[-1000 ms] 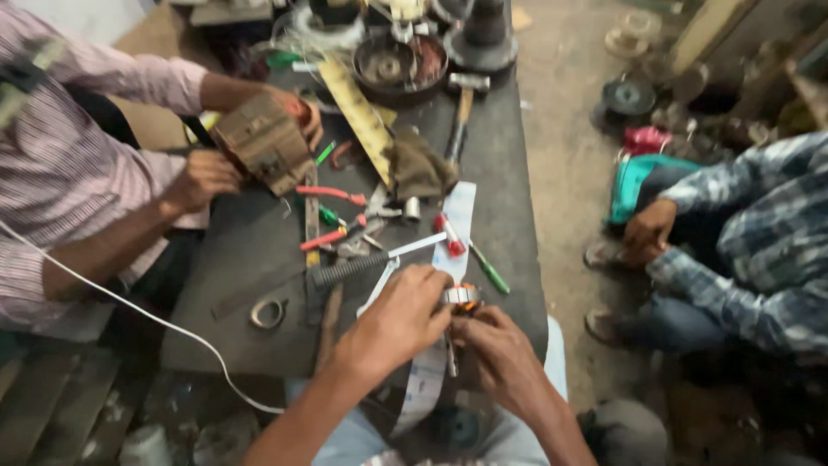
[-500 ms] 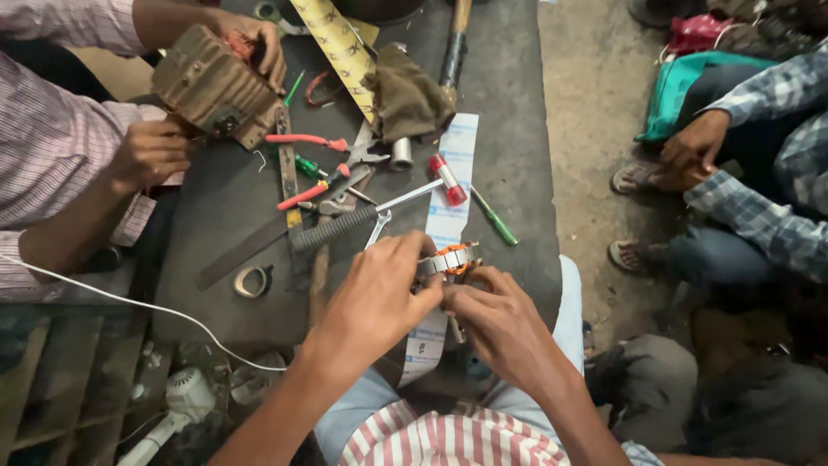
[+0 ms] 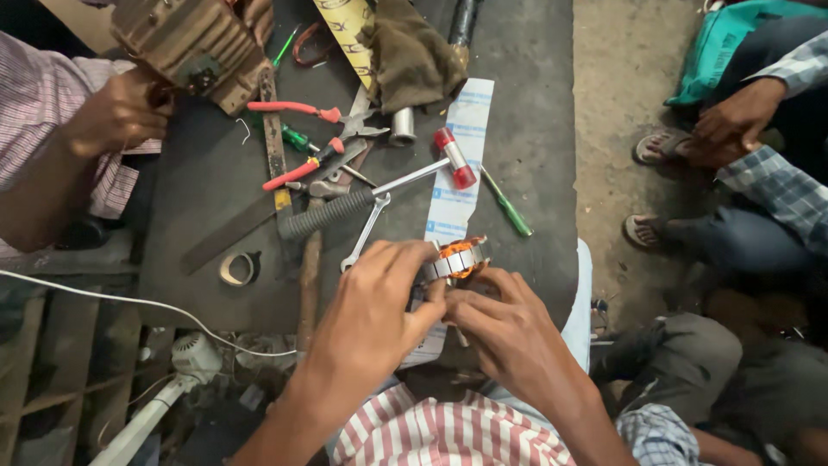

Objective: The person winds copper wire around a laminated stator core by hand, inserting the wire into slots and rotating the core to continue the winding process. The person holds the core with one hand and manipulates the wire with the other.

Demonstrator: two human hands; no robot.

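Observation:
A small metal stator with orange copper windings [image 3: 457, 258] is gripped between both my hands at the near edge of the dark workbench [image 3: 526, 129]. My left hand [image 3: 375, 315] closes on its left side with thumb and fingers. From below and the right, my right hand [image 3: 509, 324] pinches it. It hovers over a white paper strip [image 3: 461, 147] that runs across the bench. A small hammer with a red and white head [image 3: 454, 160] and a spanner [image 3: 362, 235] lie just beyond my fingers.
Red-handled pliers [image 3: 297, 110], a flat file [image 3: 233, 231], a green screwdriver [image 3: 507, 204], a tape roll [image 3: 238, 268] and a brown rag [image 3: 412, 53] litter the bench. A person at the left holds a rusty motor part [image 3: 190, 43]. Another person sits on the floor at the right [image 3: 742, 112]. A white cable [image 3: 129, 302] crosses below.
The view has dipped and drawn closer to the bench. My hands have kept their grip on the stator, with the fingers shifting slightly around it. The person at the left still holds the motor part.

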